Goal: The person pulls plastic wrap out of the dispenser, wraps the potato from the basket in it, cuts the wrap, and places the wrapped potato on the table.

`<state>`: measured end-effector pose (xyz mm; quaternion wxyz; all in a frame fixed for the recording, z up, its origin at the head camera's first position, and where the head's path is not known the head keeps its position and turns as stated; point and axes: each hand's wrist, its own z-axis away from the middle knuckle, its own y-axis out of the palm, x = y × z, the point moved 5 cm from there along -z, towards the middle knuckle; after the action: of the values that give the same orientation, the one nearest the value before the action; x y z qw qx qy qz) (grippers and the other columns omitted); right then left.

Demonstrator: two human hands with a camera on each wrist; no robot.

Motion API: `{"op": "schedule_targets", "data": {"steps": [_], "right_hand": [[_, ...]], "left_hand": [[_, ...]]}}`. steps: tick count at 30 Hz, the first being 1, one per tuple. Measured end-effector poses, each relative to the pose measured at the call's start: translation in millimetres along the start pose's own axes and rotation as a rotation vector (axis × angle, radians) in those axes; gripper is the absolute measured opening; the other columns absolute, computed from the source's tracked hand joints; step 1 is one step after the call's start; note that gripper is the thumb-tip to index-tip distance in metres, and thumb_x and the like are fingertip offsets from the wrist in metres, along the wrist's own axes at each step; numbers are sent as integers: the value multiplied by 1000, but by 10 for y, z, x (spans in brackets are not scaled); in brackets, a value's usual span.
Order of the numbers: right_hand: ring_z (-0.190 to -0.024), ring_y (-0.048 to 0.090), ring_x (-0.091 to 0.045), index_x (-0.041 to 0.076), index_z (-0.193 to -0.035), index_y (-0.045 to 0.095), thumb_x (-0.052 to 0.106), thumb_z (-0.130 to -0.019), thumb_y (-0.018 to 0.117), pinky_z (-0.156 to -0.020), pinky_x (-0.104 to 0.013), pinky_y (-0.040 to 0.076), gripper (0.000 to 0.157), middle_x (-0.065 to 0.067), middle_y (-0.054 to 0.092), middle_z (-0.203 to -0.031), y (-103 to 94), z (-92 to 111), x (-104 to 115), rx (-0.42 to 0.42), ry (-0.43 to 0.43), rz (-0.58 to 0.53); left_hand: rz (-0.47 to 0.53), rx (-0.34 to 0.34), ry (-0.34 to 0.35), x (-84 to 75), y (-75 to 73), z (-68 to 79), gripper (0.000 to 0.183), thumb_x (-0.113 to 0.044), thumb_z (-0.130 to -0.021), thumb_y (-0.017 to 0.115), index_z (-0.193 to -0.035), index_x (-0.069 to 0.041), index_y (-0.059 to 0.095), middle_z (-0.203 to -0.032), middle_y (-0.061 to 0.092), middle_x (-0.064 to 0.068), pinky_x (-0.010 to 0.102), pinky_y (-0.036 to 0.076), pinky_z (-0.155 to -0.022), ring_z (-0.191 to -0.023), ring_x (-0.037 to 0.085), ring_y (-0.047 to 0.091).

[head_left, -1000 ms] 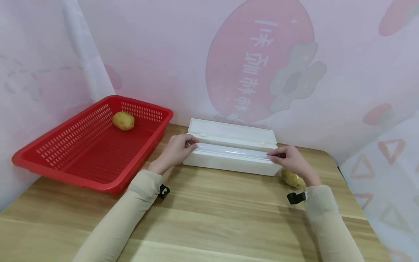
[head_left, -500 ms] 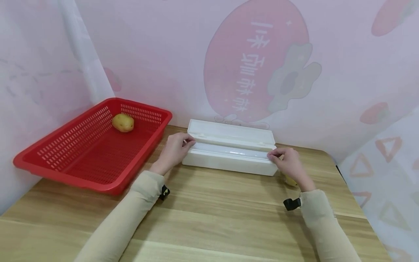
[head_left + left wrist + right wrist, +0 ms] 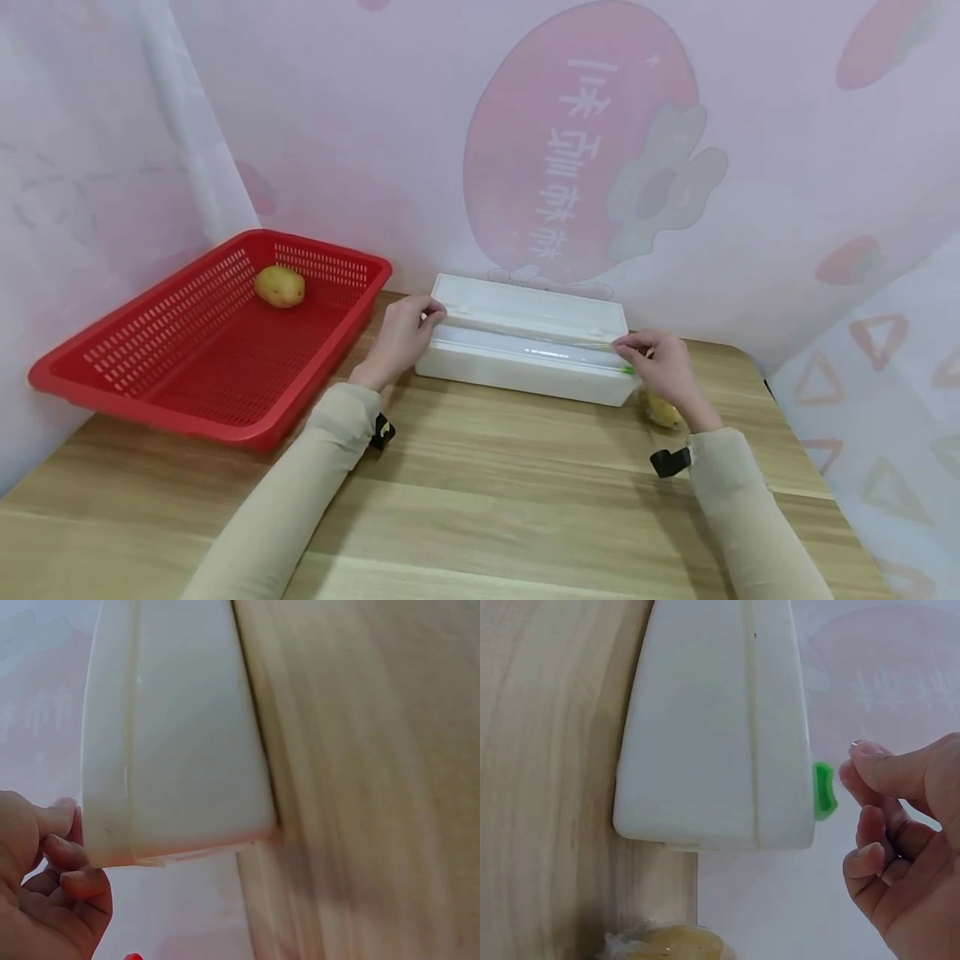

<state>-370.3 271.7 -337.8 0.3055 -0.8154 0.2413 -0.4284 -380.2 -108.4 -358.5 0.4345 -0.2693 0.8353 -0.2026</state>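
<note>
So, both my hands are pinching: my left hand (image 3: pixel 405 336) and right hand (image 3: pixel 666 368) each nip the clear film (image 3: pixel 517 344) between thumb and fingers, one at either end of the white box (image 3: pixel 517 375). That box sits on the wooden surface (image 3: pixel 480 500), its lid (image 3: pixel 528 302) tipped back. A green piece (image 3: pixel 824 791) juts up by its right end, just beside my right fingertips. Near that end rests a wrapped potato (image 3: pixel 663 412); another potato (image 3: pixel 280 287) lies in the red basket (image 3: pixel 225 367), further left.

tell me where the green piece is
In the head view, the green piece sits at the right end of the white box, close to the right hand.
</note>
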Motion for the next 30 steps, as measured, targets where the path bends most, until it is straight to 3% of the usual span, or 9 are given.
{"op": "schedule_targets", "data": {"steps": [6,16,21,30], "right_hand": [[-70,54,-23,-2,-97,74,6,-94,67,-57,-23,42,11,-10,71,-88,-104,-55,-17,-9,3,-10],[-73,56,-25,-1,-98,74,8,-94,67,-59,-23,42,12,-15,70,-90,-302,-173,52,-22,0,-3],[-73,53,-18,1,-99,75,10,-95,67,-57,-21,42,13,-11,70,-88,-397,-230,94,-57,-19,12],[-71,53,-17,2,-96,76,9,-95,66,-55,-22,40,12,-9,70,-88,-544,-342,204,-104,-69,24]], "left_hand": [[-1,-17,28,-38,-70,-70,14,-9,-96,64,-101,1,73,-94,70,11,37,50,-75,-82,23,59],[-23,-119,98,-160,-230,-159,16,-10,-95,67,-102,1,74,-92,70,12,38,51,-73,-79,23,59],[-37,-178,140,-242,-312,-221,14,-10,-94,68,-100,2,74,-90,69,13,37,51,-68,-75,23,59],[-2,-223,141,-351,-440,-345,12,-9,-95,66,-97,1,74,-85,70,10,35,50,-65,-72,21,61]]}}
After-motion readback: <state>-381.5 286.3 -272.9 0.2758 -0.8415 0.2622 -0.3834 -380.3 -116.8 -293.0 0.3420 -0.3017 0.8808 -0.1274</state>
